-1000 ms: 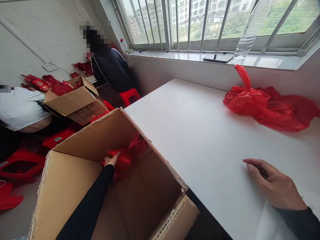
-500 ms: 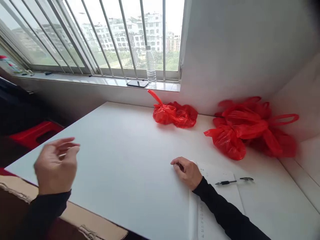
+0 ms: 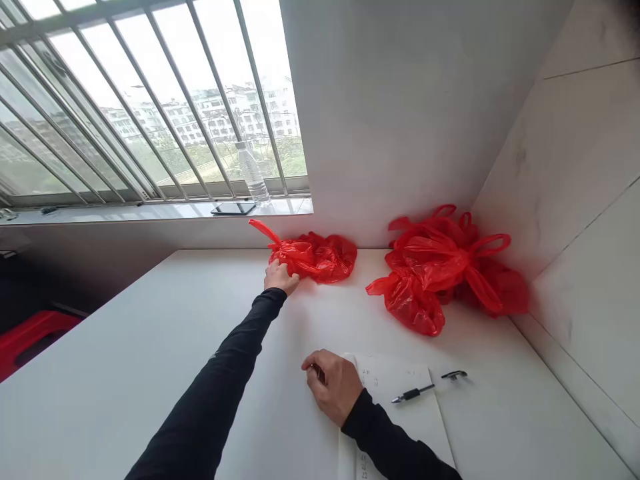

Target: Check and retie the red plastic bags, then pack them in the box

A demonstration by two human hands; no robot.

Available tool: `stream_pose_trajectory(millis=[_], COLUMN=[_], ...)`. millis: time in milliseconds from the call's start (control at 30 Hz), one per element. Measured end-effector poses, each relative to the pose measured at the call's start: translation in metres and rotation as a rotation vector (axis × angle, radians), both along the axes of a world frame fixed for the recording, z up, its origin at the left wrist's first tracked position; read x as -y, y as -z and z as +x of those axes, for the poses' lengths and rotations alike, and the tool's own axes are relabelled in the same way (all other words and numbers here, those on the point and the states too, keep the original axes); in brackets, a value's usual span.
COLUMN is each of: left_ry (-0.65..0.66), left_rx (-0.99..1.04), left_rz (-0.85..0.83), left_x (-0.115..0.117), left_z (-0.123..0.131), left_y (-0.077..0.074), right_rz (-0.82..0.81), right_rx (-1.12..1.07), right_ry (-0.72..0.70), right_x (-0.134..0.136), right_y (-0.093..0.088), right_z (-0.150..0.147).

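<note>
My left hand (image 3: pixel 281 277) reaches across the table to the left end of a crumpled red plastic bag (image 3: pixel 330 259) by the wall. Its fingers are closed on the bag's near left side, and the fingertips are partly hidden by the hand. One handle of this bag sticks up to the left. My right hand (image 3: pixel 333 385) rests on the table beside the left edge of an open notebook (image 3: pixel 400 427). Its fingers are curled loosely inward, and nothing shows in them. On the notebook's page lies a black pen (image 3: pixel 413 394).
A larger heap of red plastic bags (image 3: pixel 430 267) lies in the corner at the right. On the windowsill (image 3: pixel 190 212) stand a clear water bottle (image 3: pixel 253 175) and, lying flat, a phone (image 3: pixel 233 209). A red stool (image 3: pixel 35 337) is beyond the table's left edge.
My left hand has moved from the table's left side forward and right onto the smaller red bag. The view has turned right; my right hand stays by the notebook.
</note>
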State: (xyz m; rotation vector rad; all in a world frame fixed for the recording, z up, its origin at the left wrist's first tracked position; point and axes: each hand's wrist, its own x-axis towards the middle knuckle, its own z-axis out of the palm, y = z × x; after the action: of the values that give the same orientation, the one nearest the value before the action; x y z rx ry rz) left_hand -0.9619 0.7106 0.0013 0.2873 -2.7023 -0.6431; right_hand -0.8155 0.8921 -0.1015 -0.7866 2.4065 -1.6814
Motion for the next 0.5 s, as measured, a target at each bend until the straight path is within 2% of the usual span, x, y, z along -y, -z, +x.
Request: stream_pose_trajectory(millis=[133,300,400,500], left_ry=[-0.001,-0.041,-0.193,-0.345], left_rx=[0.06,0.145,0.155,0.154], left_rz=[-0.021,-0.036,-0.063,-0.082], left_x=[0.006,0.026,0.044,0.057], left_z=[0.016,0.08,0.118,0.138], left_y=[-0.003,-0.009,-0.014,-0.012], right_rz=[0.008,0.043,0.034,0.033], right_rx=[-0.001,-0.015,-0.001,0.007], right_ry=[0.008,0.013,0.01,0.002], right_x=[0.0,0.0,-0.001,-0.003], right_y=[-0.002,-0.003,-0.003,-0.002], right_z=[0.001,0.0,0.0,0.002])
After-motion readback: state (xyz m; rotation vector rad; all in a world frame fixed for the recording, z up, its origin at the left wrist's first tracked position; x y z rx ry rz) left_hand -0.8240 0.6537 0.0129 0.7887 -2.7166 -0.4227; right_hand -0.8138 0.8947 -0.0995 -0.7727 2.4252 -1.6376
